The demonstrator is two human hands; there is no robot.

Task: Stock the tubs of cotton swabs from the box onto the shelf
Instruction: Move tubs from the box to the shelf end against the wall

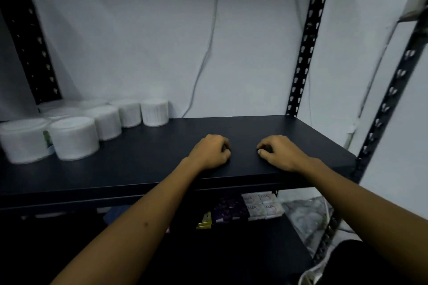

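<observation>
Resting on the dark shelf [143, 159], both hands sit near its front edge, right of centre. Left hand [212, 151] and right hand [279, 152] are fists, fingers curled under, holding nothing, close but apart. Tubs [74, 137] of cotton swabs stand clustered at the shelf's far left, well apart from the hands. Small packets [261, 206] lie on the lower shelf. Box not visible.
</observation>
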